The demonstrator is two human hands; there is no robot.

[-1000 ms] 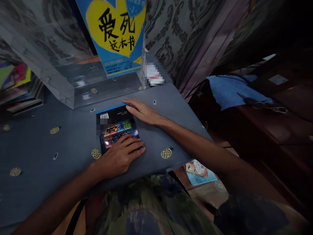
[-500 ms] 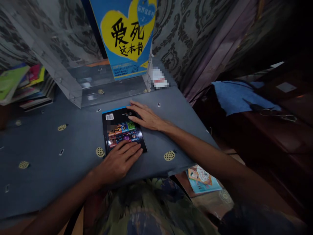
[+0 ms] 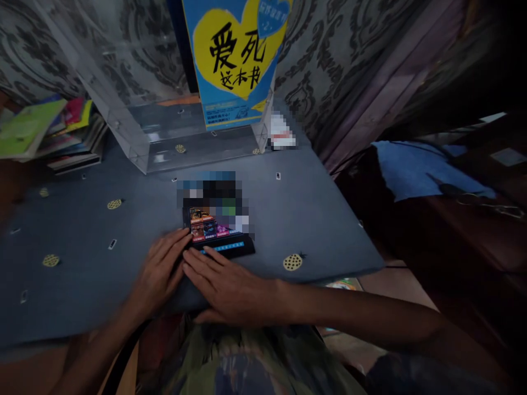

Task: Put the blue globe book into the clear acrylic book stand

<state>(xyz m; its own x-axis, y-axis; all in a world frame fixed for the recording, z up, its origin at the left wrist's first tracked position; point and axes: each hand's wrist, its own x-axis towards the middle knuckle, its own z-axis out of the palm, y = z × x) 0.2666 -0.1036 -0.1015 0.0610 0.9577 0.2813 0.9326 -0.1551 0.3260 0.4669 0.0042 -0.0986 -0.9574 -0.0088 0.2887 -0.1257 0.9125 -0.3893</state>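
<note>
Book, black, glossy, rectangular, with rows of small coloured pictures (image 3: 216,229): lies flat near the front edge of the blue-grey, pineapple-printed table (image 3: 329,230); its upper part is covered by blurred squares
Left hand, bare (image 3: 162,263): its fingers are stretched and close together; their tips touch the lower left side of the book; the grip is loose and released
Right hand, bare (image 3: 234,285): palm is down and fingers are extended at the lower edge of the book, just beside the left hand; it is also unclenched, only resting
Stand, clear plastic, with flat walls (image 3: 123,126): is placed behind the book, well apart from both hands
Cover, blue, with a big yellow heart and black characters (image 3: 241,60): stands upright at the right part of the stand
Pile, many thin colourful books (image 3: 78,145): lies unevenly at the far left of the table
</note>
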